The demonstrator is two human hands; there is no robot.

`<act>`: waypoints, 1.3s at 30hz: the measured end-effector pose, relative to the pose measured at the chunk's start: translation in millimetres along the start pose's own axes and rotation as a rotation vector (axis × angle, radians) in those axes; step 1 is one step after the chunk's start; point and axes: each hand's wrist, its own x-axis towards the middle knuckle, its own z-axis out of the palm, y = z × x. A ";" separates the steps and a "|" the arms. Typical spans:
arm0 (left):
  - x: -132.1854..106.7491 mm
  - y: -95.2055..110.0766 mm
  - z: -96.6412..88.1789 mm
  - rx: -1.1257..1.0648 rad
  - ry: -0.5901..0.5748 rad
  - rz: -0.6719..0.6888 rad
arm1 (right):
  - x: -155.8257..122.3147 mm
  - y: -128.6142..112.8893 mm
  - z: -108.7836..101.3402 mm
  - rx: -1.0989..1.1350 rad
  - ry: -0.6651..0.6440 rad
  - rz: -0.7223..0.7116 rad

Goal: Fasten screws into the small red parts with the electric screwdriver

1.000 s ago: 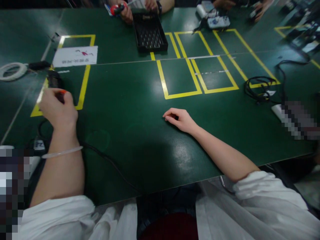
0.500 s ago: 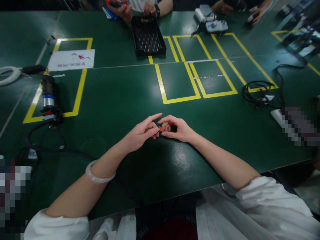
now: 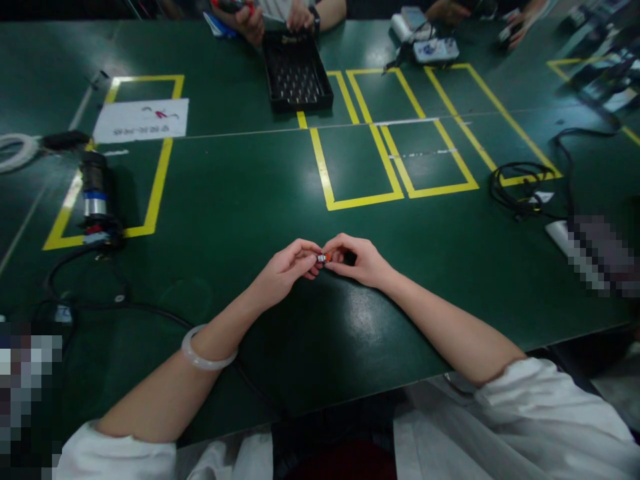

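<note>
Both my hands meet above the green table (image 3: 240, 220), near its front edge. Between their fingertips is a small orange-and-silver part (image 3: 323, 258), too small for me to tell its kind. My left hand (image 3: 293, 267) pinches its silver end between thumb and index finger. On the other side, my right hand (image 3: 357, 259) closes its thumb and fingertips around the orange end. The fingers hide some of the part. A pale bangle (image 3: 207, 350) circles my left wrist.
At the left lie a black-and-silver power tool (image 3: 95, 193) with a cable and a white sign (image 3: 143, 120). A black tray (image 3: 300, 105) with rows of small pieces stands across the table by another person's hands (image 3: 250, 25). A coiled black cable (image 3: 520, 183) lies at the right.
My left index finger, stretched out before, has bent down onto the small part. More of the part's silver end now shows between the hands.
</note>
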 end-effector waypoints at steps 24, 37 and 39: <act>-7.2 -2.9 8.2 0.540 0.183 0.347 | 0.6 2.4 1.6 0.197 0.030 0.137; -11.6 5.8 10.9 0.831 0.211 0.596 | -1.1 -2.5 0.6 0.275 -0.046 0.185; -11.2 5.6 10.2 0.779 0.220 0.544 | -1.1 -1.7 0.7 0.268 -0.019 0.172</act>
